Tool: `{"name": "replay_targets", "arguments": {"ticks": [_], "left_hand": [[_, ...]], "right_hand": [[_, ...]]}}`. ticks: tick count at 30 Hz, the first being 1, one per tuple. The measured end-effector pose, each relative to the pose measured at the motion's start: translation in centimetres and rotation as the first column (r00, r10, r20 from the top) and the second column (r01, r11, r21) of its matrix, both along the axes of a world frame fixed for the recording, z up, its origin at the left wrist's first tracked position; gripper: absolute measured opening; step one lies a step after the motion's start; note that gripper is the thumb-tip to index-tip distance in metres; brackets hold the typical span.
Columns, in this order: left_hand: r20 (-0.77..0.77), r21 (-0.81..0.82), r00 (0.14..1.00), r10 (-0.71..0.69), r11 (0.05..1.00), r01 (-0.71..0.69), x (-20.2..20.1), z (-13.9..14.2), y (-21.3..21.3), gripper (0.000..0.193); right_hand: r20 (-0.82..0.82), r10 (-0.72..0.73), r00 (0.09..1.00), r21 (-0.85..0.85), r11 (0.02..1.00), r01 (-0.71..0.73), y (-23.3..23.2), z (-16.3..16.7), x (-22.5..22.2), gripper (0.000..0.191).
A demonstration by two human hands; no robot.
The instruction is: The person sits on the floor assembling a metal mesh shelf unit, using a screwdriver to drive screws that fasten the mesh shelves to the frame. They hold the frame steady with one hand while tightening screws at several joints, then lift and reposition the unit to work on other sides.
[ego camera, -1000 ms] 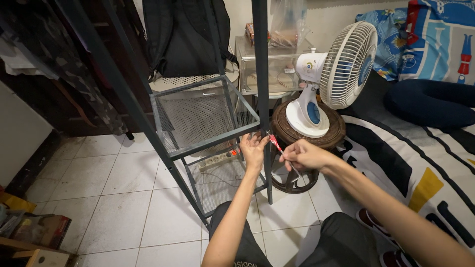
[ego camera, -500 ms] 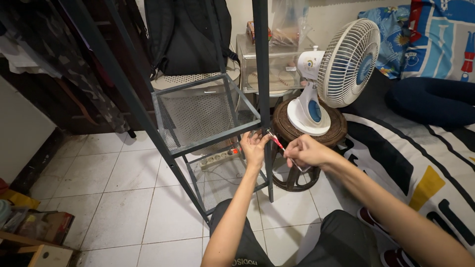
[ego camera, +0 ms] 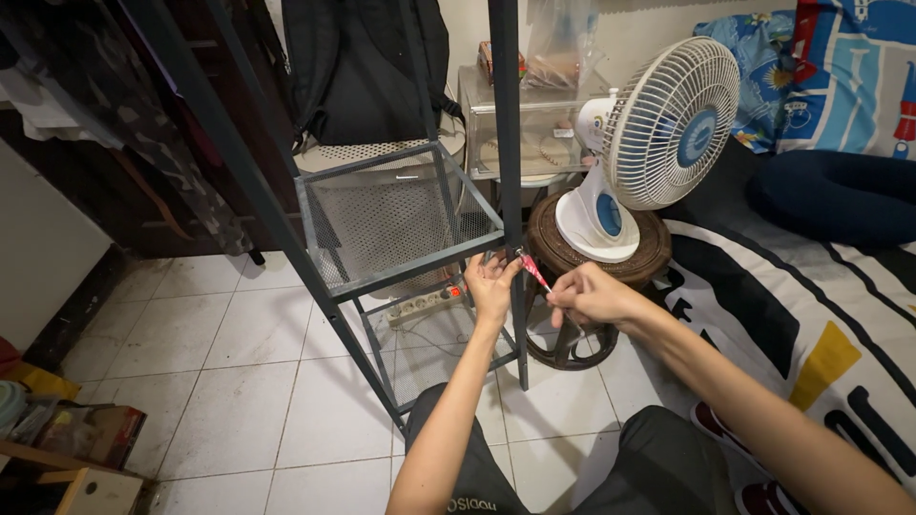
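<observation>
A dark metal rack (ego camera: 382,277) with a mesh shelf (ego camera: 391,219) stands on the tiled floor in front of me. My left hand (ego camera: 491,283) grips the front corner where the shelf frame meets the upright post (ego camera: 506,143). My right hand (ego camera: 592,296) holds a red-handled screwdriver (ego camera: 534,271), its tip pointed at that same corner joint. Both hands are close together, just right of the shelf.
A white and blue table fan (ego camera: 649,143) stands on a round wicker stool (ego camera: 592,277) right of the post. A power strip (ego camera: 425,303) lies under the shelf. A black backpack (ego camera: 367,67) and clear box (ego camera: 534,124) sit behind. Patterned bedding (ego camera: 811,324) lies at right.
The view has shifted slightly. Both hands stay at the shelf corner with the screwdriver held against the joint.
</observation>
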State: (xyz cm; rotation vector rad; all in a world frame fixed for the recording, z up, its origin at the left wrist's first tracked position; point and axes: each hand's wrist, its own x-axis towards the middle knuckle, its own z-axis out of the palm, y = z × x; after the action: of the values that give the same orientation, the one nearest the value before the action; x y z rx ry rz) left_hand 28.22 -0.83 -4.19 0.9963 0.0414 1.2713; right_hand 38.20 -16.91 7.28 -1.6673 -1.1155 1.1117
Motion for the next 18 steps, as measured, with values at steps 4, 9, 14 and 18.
{"name": "replay_targets", "arguments": {"ticks": [4, 9, 14, 18], "left_hand": [[-0.024, 0.009, 1.0, 0.016, 1.0, -0.016, -0.1, 0.2, -0.2, 0.04], [-0.017, 0.01, 1.0, 0.018, 1.0, -0.018, -0.1, 0.2, -0.1, 0.038], [-0.011, 0.0, 1.0, 0.003, 1.0, -0.003, 0.1, -0.3, 0.0, 0.04], [-0.019, -0.011, 1.0, 0.005, 1.0, -0.005, 0.3, -0.7, 0.1, 0.039]], "right_hand": [[-0.128, 0.083, 0.988, -0.015, 0.996, -0.086, 0.0, 0.4, -0.4, 0.02], [-0.116, -0.032, 0.993, -0.026, 0.999, 0.03, -0.3, 0.9, -1.5, 0.017], [-0.076, -0.103, 0.992, -0.039, 0.994, 0.1, -0.3, 0.9, -1.6, 0.019], [-0.175, 0.013, 0.984, 0.014, 1.0, -0.011, -0.1, 0.4, -1.0, 0.021]]}}
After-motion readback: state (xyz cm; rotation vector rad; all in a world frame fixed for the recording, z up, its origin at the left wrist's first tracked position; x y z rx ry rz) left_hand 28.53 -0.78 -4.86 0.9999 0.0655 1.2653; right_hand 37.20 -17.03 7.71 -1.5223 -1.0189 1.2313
